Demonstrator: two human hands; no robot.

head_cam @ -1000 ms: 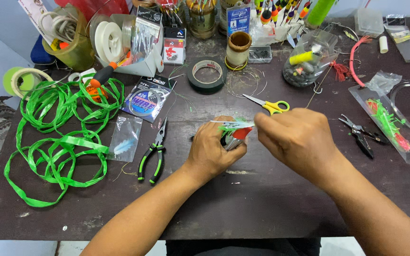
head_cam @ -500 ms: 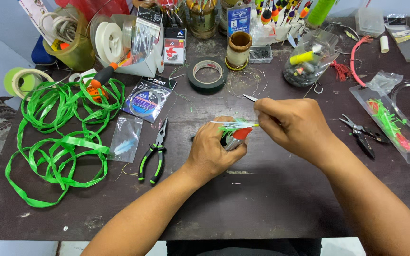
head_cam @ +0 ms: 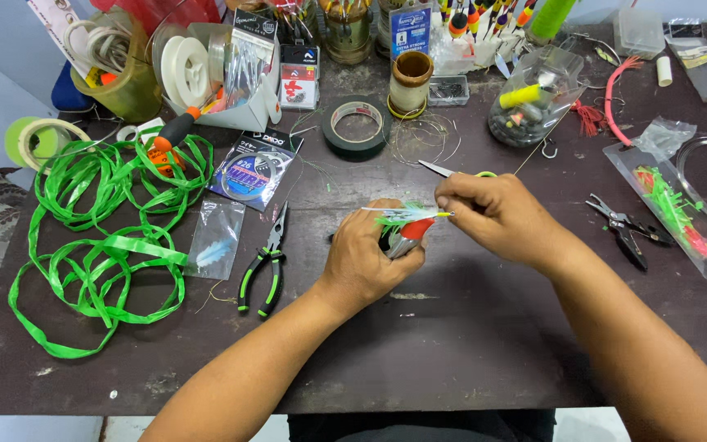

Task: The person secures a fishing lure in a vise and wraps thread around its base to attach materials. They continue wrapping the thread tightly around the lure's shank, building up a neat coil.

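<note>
Holding a small feathered lure (head_cam: 403, 225) near the middle of the desk (head_cam: 468, 344), the left hand (head_cam: 366, 262) wraps its grip closed around the lure's red and silver body, while the right hand (head_cam: 497, 214) pinches the pale feather and green strands at the top between thumb and fingertip, its grip narrow and closed on them. Doing this well seems to call for a firm, unmoving left hand, so that the fine fibres stay lined up, and a light pinch from the right hand, since the strands look soft and easy to crush or pull loose. Keeping both hands low over the desk should help steady them. Scissors (head_cam: 452, 172) with a yellow-green handle lie just behind the right hand, their blades pointing toward the left edge, close enough to pick up without shifting the lure. Green-handled pliers (head_cam: 265, 266) lie left of the left hand, and a loose heap of green ribbon (head_cam: 100, 245) spreads toward the left edge, well apart from the work. A roll of black tape (head_cam: 358, 124) sits further back.
</note>
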